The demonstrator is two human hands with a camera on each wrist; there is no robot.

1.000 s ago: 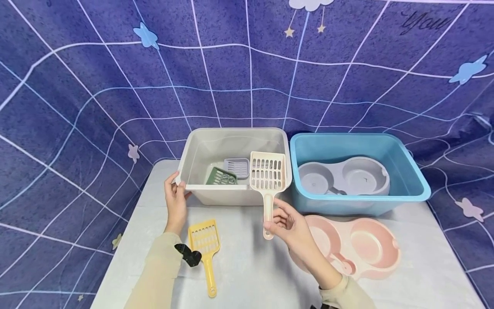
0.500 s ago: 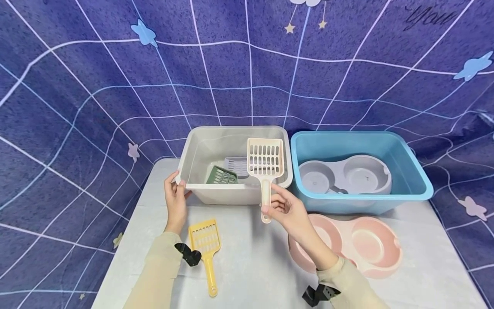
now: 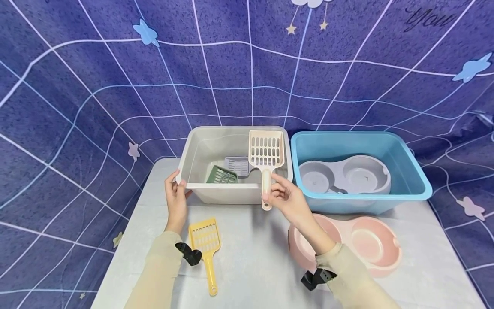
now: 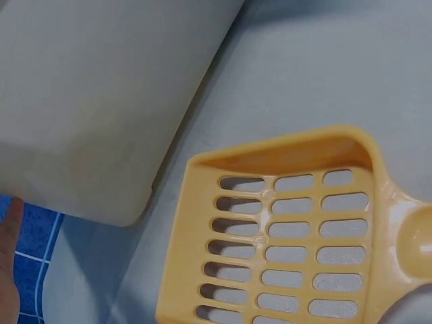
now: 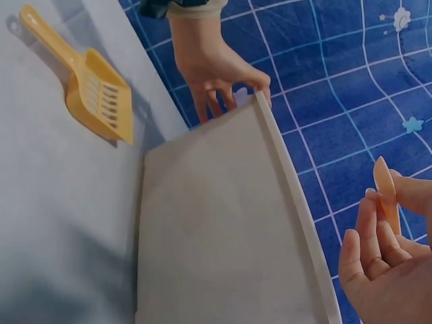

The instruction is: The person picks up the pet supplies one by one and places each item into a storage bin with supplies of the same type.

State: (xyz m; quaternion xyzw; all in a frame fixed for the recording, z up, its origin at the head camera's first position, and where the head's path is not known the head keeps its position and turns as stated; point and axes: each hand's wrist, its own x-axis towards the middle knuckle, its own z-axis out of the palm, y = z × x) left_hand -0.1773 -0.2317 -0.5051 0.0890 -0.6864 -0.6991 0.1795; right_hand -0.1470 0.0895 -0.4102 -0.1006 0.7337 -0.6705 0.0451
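My right hand (image 3: 287,197) pinches the handle of a cream slotted litter scoop (image 3: 266,150), its head raised over the right side of a grey litter box (image 3: 227,195). In the right wrist view only the handle end (image 5: 382,175) shows between thumb and fingers. My left hand (image 3: 176,204) holds the front left corner of the grey box, thumb at the rim and fingers below. Inside that box lie a green scoop (image 3: 221,175) and a lilac scoop (image 3: 237,166), partly hidden. A yellow litter scoop (image 3: 209,257) lies on the table beside my left forearm.
A blue tub (image 3: 362,205) stands right of the grey box, with a grey double pet bowl (image 3: 339,169) inside. In front of it a pink double bowl (image 3: 372,244) sits partly under my right forearm. A patterned curtain (image 3: 216,64) hangs behind the white table (image 3: 247,266).
My right hand has carried the cream scoop forward, away from me, so its head is farther over the grey box. My left hand and the yellow scoop stay in place.
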